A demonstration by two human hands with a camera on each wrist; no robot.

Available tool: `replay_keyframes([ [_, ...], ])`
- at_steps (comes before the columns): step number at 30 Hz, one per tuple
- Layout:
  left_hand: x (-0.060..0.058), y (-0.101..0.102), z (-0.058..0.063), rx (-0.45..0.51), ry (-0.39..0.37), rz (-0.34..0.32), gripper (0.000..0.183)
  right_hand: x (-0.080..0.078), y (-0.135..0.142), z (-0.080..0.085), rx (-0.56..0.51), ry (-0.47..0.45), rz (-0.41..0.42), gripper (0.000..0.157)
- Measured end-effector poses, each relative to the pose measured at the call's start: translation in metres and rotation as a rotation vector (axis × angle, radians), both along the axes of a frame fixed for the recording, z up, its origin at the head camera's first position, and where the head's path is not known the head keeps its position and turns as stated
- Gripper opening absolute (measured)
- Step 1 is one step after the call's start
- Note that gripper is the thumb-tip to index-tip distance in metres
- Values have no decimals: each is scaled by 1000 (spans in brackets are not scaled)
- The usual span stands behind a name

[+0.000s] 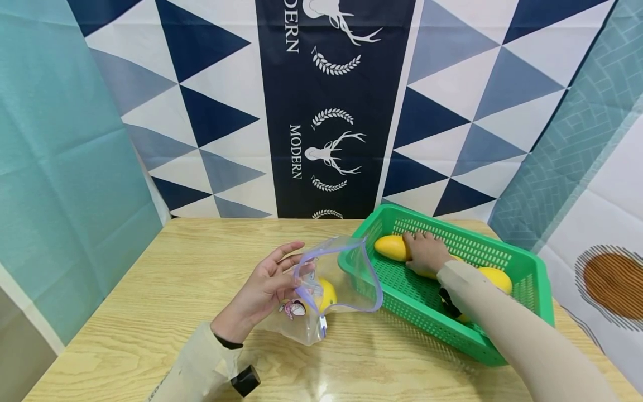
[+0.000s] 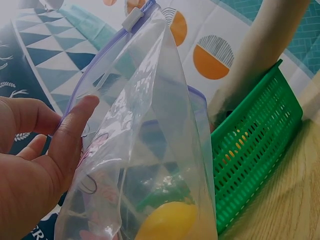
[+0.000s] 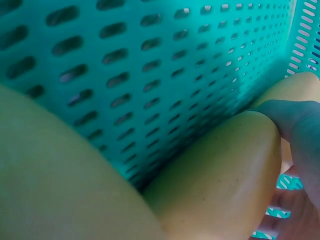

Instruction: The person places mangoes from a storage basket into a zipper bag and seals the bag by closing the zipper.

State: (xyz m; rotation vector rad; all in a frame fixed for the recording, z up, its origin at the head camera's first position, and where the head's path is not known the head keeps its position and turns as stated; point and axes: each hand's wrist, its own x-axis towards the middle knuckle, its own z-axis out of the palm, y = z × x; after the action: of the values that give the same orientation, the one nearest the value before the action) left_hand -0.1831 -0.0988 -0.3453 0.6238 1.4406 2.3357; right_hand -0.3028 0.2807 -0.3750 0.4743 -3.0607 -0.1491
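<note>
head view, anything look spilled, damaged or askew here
Nothing looks spilled or damaged: yellow fruit sits in the green basket and the clear bag. The one oddity is the patterned backdrop behind the table: its MODERN lettering and deer print run sideways.

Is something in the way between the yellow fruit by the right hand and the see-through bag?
Yes: the side of the green basket. The yellow fruit lies inside it, and the see-through bag is outside, so the fruit would probably need lifting over that side. The bag itself is open.
</note>
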Motion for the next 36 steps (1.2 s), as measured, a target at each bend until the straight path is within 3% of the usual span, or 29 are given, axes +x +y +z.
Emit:
replay_keyframes([
  [9, 0, 0, 0, 0, -6, -4, 66, -2, 5, -4, -109, -15, 1, 64],
  [17, -1, 0, -2, -2, 2, -8, 66, -2, 12, -1, -245, 1, 78, 63],
  [36, -1, 0, -2, 4, 1, -9, 65, -10, 29, 4, -512, -178, 100, 57],
])
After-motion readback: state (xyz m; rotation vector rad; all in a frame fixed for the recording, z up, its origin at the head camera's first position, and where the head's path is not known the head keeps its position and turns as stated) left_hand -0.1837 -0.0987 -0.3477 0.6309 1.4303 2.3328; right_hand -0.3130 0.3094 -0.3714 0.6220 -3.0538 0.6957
